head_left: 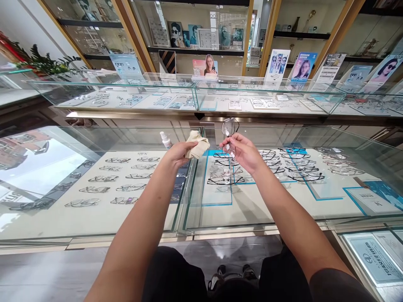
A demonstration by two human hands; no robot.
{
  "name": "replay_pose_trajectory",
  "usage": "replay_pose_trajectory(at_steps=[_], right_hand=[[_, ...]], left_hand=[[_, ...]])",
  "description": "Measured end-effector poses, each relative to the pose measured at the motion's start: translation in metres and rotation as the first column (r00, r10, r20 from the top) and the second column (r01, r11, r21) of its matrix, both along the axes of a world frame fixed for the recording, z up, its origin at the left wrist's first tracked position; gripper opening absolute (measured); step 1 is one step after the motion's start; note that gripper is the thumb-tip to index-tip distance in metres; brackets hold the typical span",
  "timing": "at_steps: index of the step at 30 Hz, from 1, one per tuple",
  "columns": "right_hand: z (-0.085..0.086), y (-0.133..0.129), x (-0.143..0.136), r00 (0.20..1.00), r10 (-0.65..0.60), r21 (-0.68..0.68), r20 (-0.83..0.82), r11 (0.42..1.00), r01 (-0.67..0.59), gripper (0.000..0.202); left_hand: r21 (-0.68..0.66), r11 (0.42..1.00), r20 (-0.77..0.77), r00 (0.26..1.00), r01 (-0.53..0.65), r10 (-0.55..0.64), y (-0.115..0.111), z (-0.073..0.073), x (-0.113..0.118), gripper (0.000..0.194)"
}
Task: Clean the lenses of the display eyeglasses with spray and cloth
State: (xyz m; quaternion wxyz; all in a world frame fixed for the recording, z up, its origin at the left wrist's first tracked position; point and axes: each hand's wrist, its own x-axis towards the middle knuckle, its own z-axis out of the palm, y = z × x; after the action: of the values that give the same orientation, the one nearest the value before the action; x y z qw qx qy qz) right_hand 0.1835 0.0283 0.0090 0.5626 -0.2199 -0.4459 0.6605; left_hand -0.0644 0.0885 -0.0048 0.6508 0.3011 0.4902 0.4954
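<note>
My left hand (179, 154) is closed on a crumpled cream cleaning cloth (199, 144), which sticks out past the thumb and fingers. In my right hand (247, 152) is a pair of eyeglasses (228, 127), pinched near the middle and held upright on its side, one lens above the fingers and the other below. The cloth and the eyeglasses are apart, both above the glass display counter. Just behind my left hand a white spray bottle (166, 140) stands on the counter; its lower part is hidden by the hand.
Rows of spectacle frames (135, 176) lie inside the glass counter (185, 218) below my hands. A second glass showcase (197, 98) runs behind it, with advertising cards (277, 67) on top. Tall shelving (195, 52) stands at the back.
</note>
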Motion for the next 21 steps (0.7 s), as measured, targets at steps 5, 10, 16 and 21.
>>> replay_pose_trajectory(at_steps=[5,10,16,21], right_hand=[[-0.001,0.0,0.0,1.0,0.0,0.001,-0.001,1.0,0.0,0.025],[0.0,0.0,-0.001,1.0,0.009,-0.004,0.01,1.0,-0.009,0.026],[0.001,0.0,-0.002,1.0,0.001,-0.016,0.023,1.0,-0.001,0.027],[0.0,0.0,-0.003,1.0,0.01,-0.008,0.012,1.0,-0.01,0.029]], left_hand=[[0.049,0.998,-0.05,0.998,0.047,-0.045,-0.001,-0.001,-0.001,0.018],[0.176,0.984,-0.223,0.975,0.029,0.011,0.001,-0.006,-0.005,0.027],[0.344,0.939,-0.409,0.897,-0.016,0.166,0.004,-0.01,-0.017,0.058],[0.24,0.966,-0.276,0.961,0.098,-0.029,0.009,-0.011,-0.02,0.048]])
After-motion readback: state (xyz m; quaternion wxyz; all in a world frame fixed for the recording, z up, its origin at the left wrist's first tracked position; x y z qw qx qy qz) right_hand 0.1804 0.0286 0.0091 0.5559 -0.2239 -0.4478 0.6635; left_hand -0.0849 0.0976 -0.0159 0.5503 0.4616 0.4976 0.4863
